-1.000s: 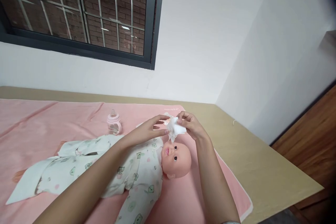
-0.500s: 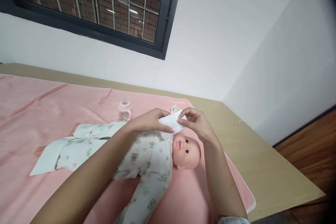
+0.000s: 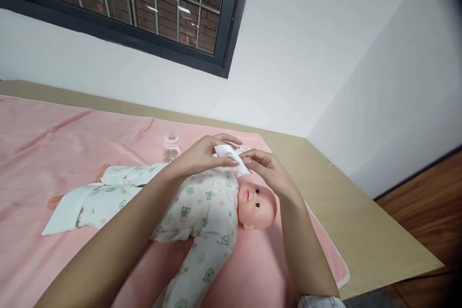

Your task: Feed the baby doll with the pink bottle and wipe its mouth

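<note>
A folded white cloth or wipe (image 3: 231,153) is held above the doll's upper chest, near its neck. My left hand (image 3: 200,155) grips its left side, with the thumb in front and the fingers behind. At the other edge, my right hand (image 3: 269,169) pinches it between thumb and fingertips. Below lies a baby doll (image 3: 212,207) on its back, head to the right, dressed in white clothes with green and pink animal prints. Its far arm is mostly hidden by my hands. A small whitish patterned thing (image 3: 244,147) peeks out behind them, too covered to identify.
A pink baby bottle (image 3: 171,146) with a clear teat stands beyond the doll. Under everything spreads a pink mat (image 3: 54,139) on a tan tabletop (image 3: 346,221). White walls and a dark-framed, barred window (image 3: 216,60) rise behind.
The white cloth has gone from a flat, wide shape to a narrower fold between my hands. My left fingers have stretched further over its far side. The doll stays where it was.
</note>
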Tool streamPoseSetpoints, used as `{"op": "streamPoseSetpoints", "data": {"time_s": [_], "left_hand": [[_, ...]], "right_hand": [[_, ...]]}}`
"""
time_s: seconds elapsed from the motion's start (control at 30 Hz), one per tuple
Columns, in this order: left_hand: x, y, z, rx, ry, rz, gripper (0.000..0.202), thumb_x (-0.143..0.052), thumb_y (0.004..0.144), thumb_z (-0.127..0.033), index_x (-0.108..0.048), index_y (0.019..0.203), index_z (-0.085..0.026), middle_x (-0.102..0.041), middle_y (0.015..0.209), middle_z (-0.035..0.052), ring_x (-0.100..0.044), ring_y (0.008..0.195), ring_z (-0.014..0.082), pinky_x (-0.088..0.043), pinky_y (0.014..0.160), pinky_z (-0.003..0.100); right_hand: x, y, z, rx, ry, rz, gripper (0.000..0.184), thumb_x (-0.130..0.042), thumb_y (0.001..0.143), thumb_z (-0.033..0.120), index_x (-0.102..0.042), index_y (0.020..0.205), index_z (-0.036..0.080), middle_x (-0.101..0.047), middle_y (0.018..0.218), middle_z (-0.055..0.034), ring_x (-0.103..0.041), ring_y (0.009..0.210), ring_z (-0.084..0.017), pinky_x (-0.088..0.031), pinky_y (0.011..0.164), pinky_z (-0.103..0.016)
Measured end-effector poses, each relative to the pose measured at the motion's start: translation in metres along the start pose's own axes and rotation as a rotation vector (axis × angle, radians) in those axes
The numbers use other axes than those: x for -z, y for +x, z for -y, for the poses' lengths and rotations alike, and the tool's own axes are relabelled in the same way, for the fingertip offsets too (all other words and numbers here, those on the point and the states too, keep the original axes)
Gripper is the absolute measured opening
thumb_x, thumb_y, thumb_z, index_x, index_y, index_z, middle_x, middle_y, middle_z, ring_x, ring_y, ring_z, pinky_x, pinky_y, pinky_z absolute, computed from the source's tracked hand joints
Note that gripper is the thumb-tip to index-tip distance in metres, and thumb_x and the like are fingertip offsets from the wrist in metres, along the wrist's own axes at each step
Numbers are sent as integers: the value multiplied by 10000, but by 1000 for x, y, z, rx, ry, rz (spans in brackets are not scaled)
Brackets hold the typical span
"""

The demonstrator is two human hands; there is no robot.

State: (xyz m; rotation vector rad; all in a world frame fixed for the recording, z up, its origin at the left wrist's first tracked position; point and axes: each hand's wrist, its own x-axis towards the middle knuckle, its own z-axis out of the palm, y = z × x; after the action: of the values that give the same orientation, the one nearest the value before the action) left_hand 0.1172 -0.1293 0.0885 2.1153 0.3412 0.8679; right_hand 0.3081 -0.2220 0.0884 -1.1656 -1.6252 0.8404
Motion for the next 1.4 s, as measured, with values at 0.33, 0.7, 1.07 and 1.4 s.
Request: {"op": "streamPoseSetpoints", "data": {"time_s": [0.33, 0.7, 1.07, 1.4], "left_hand": [[-1, -5, -14, 64, -98, -18, 244, -666, 781, -366, -686, 813, -126, -664, 745, 19, -593, 681, 139, -442, 588, 193], [-23, -2, 6, 239, 211, 392, 257, -664, 704, -363, -571, 641, -132, -501, 589, -37, -452, 560, 108, -317, 484, 208], [-45, 1, -3, 329, 310, 356, 284, -706, 637, -379, -525, 609, -161, -506, 570, -36, -478, 538, 126, -274, 460, 226], [-55, -2, -6, 367, 427, 343, 283, -608, 641, -298, -358, 571, -186, -414, 538, -43, -439, 487, 119, -268, 448, 248]], "right_hand": [[36, 25, -56, -22, 222, -152, 226, -659, 767, 418, -692, 870, 219, -677, 941, -25, -619, 785, -126, -495, 817, -309], [48, 29, -190, -251, 553, -141, 314, -758, 663, 355, -678, 934, 219, -705, 910, -27, -659, 841, -161, -462, 933, -366], [41, 30, -201, -257, 512, -82, 382, -747, 681, 364, -645, 1022, 224, -709, 968, -40, -662, 895, -184, -444, 962, -372], [38, 29, -199, -279, 504, -82, 367, -757, 665, 372, -641, 977, 218, -705, 919, -34, -654, 899, -186, -441, 964, -372]]}}
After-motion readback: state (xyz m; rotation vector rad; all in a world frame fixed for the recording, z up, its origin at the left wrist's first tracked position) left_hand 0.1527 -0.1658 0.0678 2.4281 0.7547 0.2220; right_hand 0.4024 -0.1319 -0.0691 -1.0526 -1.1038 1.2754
